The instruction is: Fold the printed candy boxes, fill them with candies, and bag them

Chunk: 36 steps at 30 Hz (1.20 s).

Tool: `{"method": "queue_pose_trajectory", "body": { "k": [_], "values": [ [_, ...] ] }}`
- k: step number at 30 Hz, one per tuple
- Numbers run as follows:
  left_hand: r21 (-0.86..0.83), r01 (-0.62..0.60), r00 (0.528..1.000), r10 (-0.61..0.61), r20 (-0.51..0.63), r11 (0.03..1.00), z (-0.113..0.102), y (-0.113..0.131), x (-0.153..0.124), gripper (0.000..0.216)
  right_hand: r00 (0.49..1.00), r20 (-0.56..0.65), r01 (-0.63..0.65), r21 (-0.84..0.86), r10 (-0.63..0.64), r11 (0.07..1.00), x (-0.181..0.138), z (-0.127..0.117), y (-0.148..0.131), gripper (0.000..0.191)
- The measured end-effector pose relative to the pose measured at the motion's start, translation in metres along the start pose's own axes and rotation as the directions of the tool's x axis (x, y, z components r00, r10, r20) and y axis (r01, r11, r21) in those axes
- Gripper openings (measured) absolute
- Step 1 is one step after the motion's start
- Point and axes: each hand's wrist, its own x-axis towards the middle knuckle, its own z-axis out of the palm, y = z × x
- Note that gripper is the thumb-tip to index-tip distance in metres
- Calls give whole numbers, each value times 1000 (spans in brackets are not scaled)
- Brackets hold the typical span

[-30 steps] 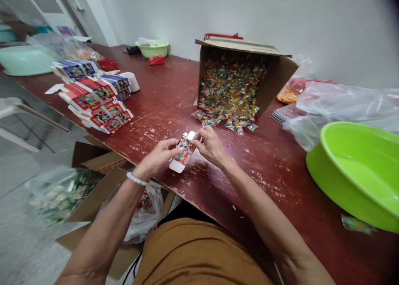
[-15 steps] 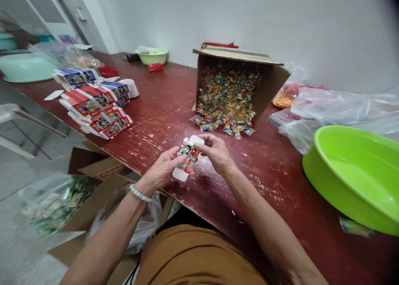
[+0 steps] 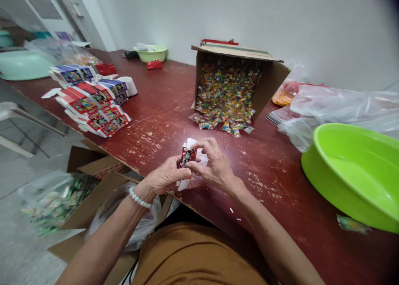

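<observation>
Between my two hands is a small printed red carton [image 3: 188, 155], held over the front of the table, with white end flaps standing out at its top and bottom. My left hand [image 3: 166, 175] is closed round its left and lower side, thumb across the front. My right hand [image 3: 215, 164] grips the right side, with fingers at the upper end and the thumb on the printed face. Beyond my hands, small wrapped candies [image 3: 229, 89] fill a cardboard box [image 3: 271, 85] lying on its side, and some spill onto the table.
Stacked printed cartons [image 3: 93, 98] stand at the left on the red table [image 3: 162, 102]. A lime green basin [image 3: 349, 173] sits at the right, near plastic bags [image 3: 339, 106]. Open cardboard boxes [image 3: 90, 197] with bags are below the table edge. A small green basin [image 3: 152, 52] is at the back.
The carton has turned more upright and its printed face looks narrower. My right hand has shifted down over its right side, and my left thumb has moved lower.
</observation>
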Motion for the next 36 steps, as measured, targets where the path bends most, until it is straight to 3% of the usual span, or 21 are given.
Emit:
{"method": "queue_pose_trajectory", "body": {
  "k": [4,7,12,15,17,20,23,25,27,29,32,36],
  "values": [
    [139,-21,999,17,28,990,-4,3,-3,46,995,94,31,39,-35,999,2,-6,3,19],
    [16,62,992,-63,105,998,-10,-4,-6,63,992,123,-17,113,3,993,5,-9,11,10],
    [-214,165,962,-109,251,963,-19,-23,-4,76,970,237,-164,444,60,881,4,-12,15,27],
    [-323,219,957,-139,253,921,-24,-29,-4,73,961,268,-213,584,61,783,0,-20,15,33],
    [-364,199,971,-134,198,910,-29,-30,-5,70,963,249,-235,602,100,763,-4,-28,20,37],
    [-383,141,988,-107,109,913,-39,-30,-9,70,930,304,-338,486,206,806,-9,-41,38,38],
    [-388,78,996,-59,61,918,-45,-30,-13,69,862,371,-394,63,345,917,-13,-45,60,23],
    [-368,66,997,-44,70,927,-43,-28,-15,69,866,301,-345,-216,398,913,-15,-40,67,14],
    [-341,65,996,-43,73,938,-37,-26,-16,65,905,198,-305,-319,378,897,-15,-32,65,16],
    [-311,65,997,-50,56,948,-28,-22,-16,59,929,142,-302,-244,342,922,-15,-23,54,18],
    [-238,54,998,-58,-8,970,-15,-16,-16,50,925,192,-351,103,327,931,-13,-11,30,30],
    [-167,31,995,-46,-89,986,-1,-17,-12,40,896,323,-435,511,303,742,-10,0,4,48]
  ]
}}
